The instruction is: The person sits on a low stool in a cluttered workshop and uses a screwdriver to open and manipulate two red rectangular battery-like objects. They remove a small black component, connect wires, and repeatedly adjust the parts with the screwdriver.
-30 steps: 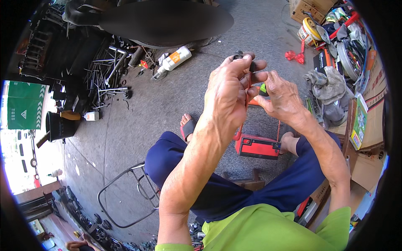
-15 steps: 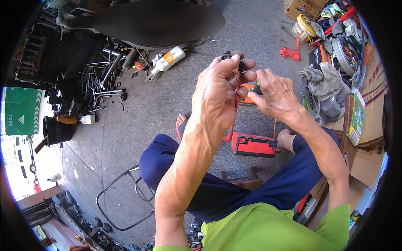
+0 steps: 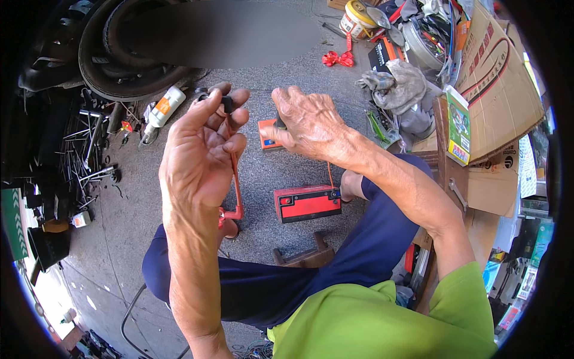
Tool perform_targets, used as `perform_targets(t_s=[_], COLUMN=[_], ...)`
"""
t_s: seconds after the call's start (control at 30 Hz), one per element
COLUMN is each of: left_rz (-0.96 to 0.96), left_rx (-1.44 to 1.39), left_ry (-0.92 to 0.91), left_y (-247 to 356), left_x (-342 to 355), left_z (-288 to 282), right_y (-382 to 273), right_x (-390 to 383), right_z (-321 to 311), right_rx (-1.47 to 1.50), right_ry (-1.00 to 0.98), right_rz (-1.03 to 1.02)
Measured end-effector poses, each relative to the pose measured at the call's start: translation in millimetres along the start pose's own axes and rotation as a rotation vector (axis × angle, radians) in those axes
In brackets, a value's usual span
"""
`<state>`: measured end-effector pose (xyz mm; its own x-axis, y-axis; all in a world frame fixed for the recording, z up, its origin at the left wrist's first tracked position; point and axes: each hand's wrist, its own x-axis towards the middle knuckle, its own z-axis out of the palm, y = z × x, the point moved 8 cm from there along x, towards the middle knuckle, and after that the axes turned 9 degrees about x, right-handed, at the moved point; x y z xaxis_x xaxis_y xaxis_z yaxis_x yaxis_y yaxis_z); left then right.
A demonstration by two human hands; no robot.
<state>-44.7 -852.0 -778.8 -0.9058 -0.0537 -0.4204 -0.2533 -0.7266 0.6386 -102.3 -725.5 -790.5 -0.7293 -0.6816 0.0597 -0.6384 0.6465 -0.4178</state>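
Note:
My left hand (image 3: 197,149) is raised, palm toward me, its fingers curled round a small black part (image 3: 227,104). A red cable (image 3: 237,185) hangs below that hand and bends near my left knee. To its right, apart from it, my right hand (image 3: 314,122) is closed with its back up, round a small dark object (image 3: 279,121) mostly hidden by the fingers; its kind does not show. On the ground between my legs sits a red and black battery (image 3: 308,206). A thin orange wire (image 3: 330,173) rises from its right end toward my right hand.
An orange box (image 3: 269,139) lies beyond the battery, with a small wooden stool (image 3: 306,257) nearer me. Tyres (image 3: 101,54), loose metal tools (image 3: 84,140) and a white bottle (image 3: 165,107) are left. Grey rags (image 3: 394,84), a bucket (image 3: 357,24) and cardboard (image 3: 499,84) crowd the right.
My hands have moved apart, the left going further left with the black part and red cable. The whole view has swung to the right.

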Motion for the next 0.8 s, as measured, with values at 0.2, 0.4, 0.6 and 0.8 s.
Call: perform_targets(t_s=[0.2,0.4,0.6,0.8], left_rz=[-0.024,-0.035,-0.029,-0.033], left_rx=[0.007,-0.004,0.031,0.033], left_ry=[0.012,-0.026,0.01,0.023], left_y=[-3,-5,-6,-10], left_x=[4,5,4,7], left_z=[-2,-3,-5,-7], right_y=[13,0,13,3], right_x=[-2,-4,2,-6], right_z=[0,2,5,0], right_rx=[0.036,0.094,0.048,0.109], right_ry=[0.107,0.085,-0.14,0.091], right_rz=[-0.062,-0.227,0.101,-0.209])
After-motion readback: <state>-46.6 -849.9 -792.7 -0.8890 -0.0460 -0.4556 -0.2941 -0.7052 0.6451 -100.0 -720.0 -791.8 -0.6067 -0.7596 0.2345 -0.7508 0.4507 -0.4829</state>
